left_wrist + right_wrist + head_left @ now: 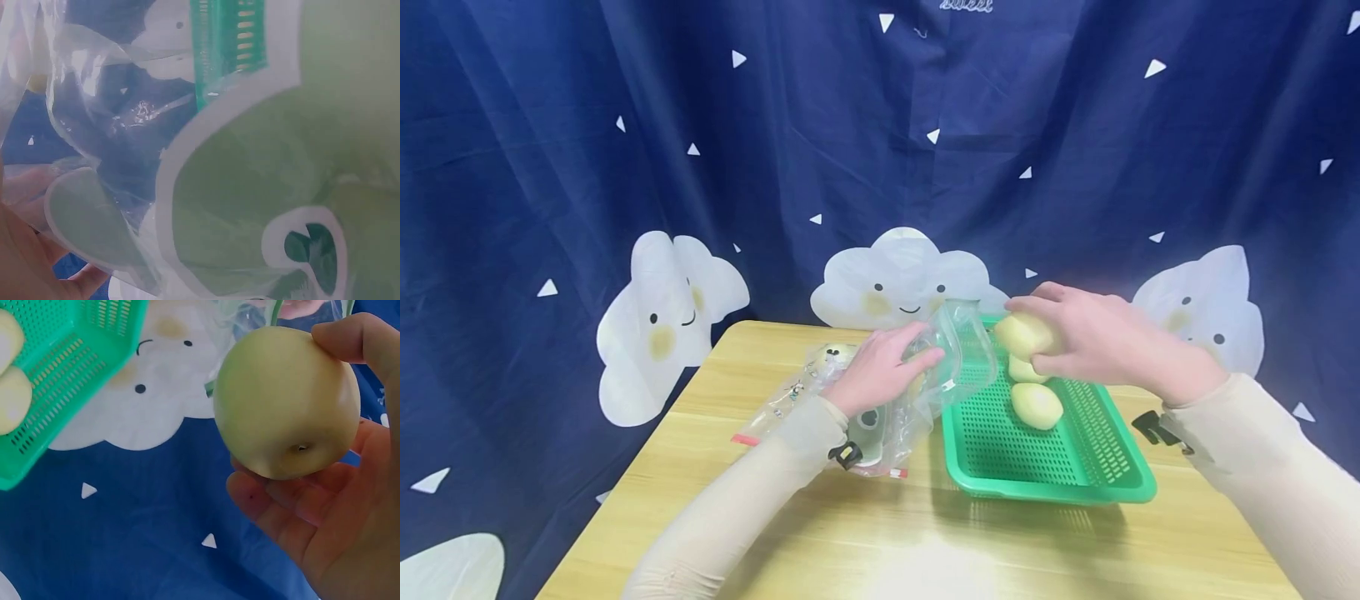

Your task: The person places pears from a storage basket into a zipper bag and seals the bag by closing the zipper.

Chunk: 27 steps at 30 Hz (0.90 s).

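The head camera looks forward and down from above across a green plastic basket toward a cloud-print curtain. Turned sideways, the left-wrist view peers closely through a clear printed bag; the right-wrist camera sits near an apple-like fruit. All three share basket and curtain.

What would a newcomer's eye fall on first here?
Probably the bright green basket right of centre, two pale yellow fruits visible inside. Above it the right hand holds another fruit; left of that, the left hand holds a clear plastic bag. Behind hangs a blue curtain with smiling clouds.
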Motion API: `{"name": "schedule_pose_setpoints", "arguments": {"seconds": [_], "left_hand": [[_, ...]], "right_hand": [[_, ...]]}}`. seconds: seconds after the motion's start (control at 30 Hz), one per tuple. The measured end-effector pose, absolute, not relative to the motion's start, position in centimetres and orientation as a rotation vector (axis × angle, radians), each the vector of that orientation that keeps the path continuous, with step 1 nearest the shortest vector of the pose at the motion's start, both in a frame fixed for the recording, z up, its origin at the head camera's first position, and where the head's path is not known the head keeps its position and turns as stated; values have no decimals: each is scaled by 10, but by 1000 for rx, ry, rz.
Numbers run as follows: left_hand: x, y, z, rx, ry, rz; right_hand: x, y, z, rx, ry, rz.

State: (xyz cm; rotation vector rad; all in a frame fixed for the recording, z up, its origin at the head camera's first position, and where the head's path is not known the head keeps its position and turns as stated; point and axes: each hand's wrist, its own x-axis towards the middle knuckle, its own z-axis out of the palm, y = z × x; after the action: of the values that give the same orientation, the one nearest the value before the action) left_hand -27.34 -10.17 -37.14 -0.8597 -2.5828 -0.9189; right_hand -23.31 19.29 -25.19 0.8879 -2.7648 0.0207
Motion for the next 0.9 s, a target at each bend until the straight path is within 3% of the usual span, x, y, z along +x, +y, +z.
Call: {"name": "schedule_pose_setpoints", "arguments": {"seconds": [0.27, 0.9], "left_hand": [[-273, -98, -371, -883, -2576, -911], [-269, -84, -374, -972, -2537, -957]], "right_hand": [[-226, 193, -248, 890, -2768, 13], [-247, 141, -269, 1307, -2712, 140]]}}
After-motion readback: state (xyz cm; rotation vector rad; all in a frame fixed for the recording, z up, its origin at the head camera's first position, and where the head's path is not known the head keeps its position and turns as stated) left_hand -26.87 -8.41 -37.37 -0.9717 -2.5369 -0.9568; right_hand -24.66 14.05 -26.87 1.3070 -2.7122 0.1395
